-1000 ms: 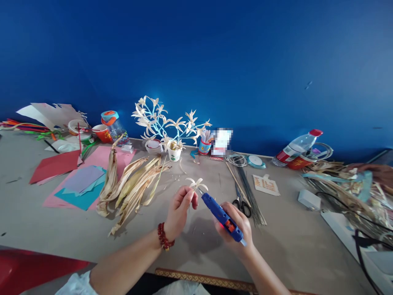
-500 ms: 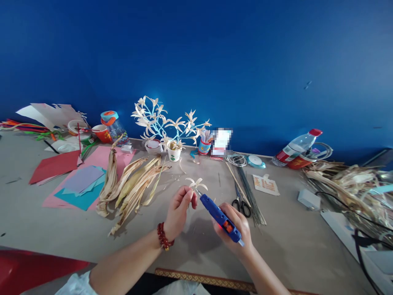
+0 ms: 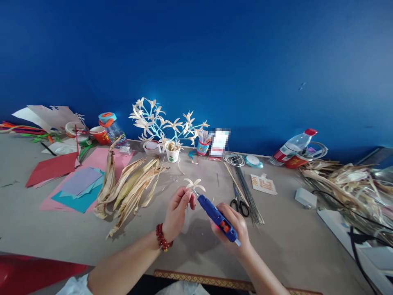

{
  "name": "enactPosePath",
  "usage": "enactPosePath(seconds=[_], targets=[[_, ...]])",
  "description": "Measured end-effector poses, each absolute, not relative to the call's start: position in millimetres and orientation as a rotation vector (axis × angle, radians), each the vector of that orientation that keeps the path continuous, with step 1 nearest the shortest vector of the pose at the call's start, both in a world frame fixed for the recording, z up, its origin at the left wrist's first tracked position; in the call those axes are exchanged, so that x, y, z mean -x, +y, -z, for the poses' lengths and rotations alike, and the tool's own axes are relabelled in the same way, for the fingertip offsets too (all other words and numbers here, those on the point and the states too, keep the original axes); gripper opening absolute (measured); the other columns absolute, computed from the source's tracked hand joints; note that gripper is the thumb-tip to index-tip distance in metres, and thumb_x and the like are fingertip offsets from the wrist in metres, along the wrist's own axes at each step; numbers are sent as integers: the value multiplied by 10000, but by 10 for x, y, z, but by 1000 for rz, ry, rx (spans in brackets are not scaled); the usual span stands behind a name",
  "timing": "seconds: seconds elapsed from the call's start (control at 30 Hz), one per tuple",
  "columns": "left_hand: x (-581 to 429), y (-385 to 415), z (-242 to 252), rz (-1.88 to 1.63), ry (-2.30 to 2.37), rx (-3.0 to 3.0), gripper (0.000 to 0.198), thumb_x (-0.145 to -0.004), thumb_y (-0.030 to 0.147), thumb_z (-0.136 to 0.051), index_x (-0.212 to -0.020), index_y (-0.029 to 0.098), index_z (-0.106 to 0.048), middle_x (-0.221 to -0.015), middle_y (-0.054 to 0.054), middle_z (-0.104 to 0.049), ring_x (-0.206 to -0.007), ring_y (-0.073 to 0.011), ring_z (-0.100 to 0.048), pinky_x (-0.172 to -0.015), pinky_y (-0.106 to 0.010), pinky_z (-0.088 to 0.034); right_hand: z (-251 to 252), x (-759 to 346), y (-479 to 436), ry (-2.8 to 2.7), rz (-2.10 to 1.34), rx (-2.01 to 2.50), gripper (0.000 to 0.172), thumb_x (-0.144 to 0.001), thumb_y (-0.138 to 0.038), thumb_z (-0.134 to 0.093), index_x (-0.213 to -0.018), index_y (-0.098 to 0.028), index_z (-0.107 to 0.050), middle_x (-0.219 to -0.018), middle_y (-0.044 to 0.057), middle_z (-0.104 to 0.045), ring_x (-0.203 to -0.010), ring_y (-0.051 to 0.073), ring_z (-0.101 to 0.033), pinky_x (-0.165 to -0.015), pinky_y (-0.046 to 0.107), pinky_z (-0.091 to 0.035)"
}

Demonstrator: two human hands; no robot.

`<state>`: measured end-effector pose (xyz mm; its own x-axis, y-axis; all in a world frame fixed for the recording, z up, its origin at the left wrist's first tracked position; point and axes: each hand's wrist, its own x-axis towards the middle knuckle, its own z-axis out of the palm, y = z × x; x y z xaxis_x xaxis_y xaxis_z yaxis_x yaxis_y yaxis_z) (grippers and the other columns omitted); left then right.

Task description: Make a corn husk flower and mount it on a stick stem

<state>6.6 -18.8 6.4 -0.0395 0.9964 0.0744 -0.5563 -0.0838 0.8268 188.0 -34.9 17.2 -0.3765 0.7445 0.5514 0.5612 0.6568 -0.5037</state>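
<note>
Between the fingertips of my left hand [image 3: 178, 211] is a small pale husk flower [image 3: 194, 184], its petals spread above the fingers. A string of dark red beads circles that wrist. My right hand [image 3: 231, 225] is wrapped round a blue glue gun [image 3: 216, 217], whose nozzle points up and left and meets the underside of the flower. The flower's stem is mostly hidden by my left fingers. Beyond my hands, a white cup [image 3: 172, 155] holds a branching arrangement of similar flowers [image 3: 173, 125].
Dried corn husks [image 3: 132, 192] and coloured paper [image 3: 78, 192] lie to the left. Black-handled scissors [image 3: 240, 207], thin wires [image 3: 250, 200] and a ribbon roll [image 3: 253, 161] are to the right. A plastic bottle [image 3: 293, 147] leans near the blue wall; more husks [image 3: 340, 184] heap at far right.
The whole view has shifted slightly, so things sit a little farther left. Both hands keep their grips, and the glue gun's nozzle stays at the flower.
</note>
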Motion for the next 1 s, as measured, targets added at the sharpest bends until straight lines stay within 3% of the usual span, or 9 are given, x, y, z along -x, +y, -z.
enactPosePath(seconds=[0.27, 0.5, 0.6, 0.73, 0.83, 1.0], targets=[[-69, -188, -70, -1467, 827, -804, 311, -865, 462, -658, -753, 189, -560, -651, 20, -546, -614, -119, -491, -645, -274, -413, -142, -1882, -358, -2058, -355, 988, 106, -831, -192, -537, -848, -247, -448, -706, -6, -536, -569, 155, -516, -546, 257, -415], [-56, -138, -34, -1463, 931, -836, 318, -886, 445, -629, -716, 194, -534, -624, 24, -525, -590, -122, -484, -646, -276, -422, -127, -2128, -481, -2047, -172, 835, 265, -812, -170, -556, -1065, -243, -529, -901, 66, -677, -773, 223, -684, -672, 296, -515], [-40, -141, -13, -1436, 927, -792, 318, -867, 451, -653, -722, 190, -543, -628, 27, -529, -603, -119, -493, -655, -266, -429, -104, -2492, -362, -1963, -36, 1142, 228, -862, -250, -593, -1084, -236, -546, -951, 79, -688, -813, 235, -688, -717, 312, -518], [-19, -151, 11, -1439, 850, -762, 286, -853, 436, -680, -769, 186, -569, -668, 18, -543, -623, -117, -487, -643, -259, -425, -54, -3159, -75, -1737, 245, 1829, 180, -917, -385, -537, -962, -216, -579, -940, 70, -690, -726, 216, -659, -579, 285, -439], [-15, -159, 1, -1420, 825, -767, 293, -876, 430, -658, -745, 187, -558, -658, 18, -524, -618, -115, -475, -642, -261, -413, -21, -3562, 74, -1848, 232, 2220, 223, -889, -348, -548, -1050, -201, -592, -1041, 81, -678, -689, 203, -647, -498, 273, -333], [-43, -179, -42, -1451, 802, -746, 301, -876, 435, -655, -740, 188, -550, -663, 22, -511, -616, -109, -463, -648, -262, -410, 60, -3867, 165, -2078, 66, 2303, 362, -840, -364, -583, -1155, -187, -610, -1086, 104, -659, -762, 228, -673, -536, 286, -359]])
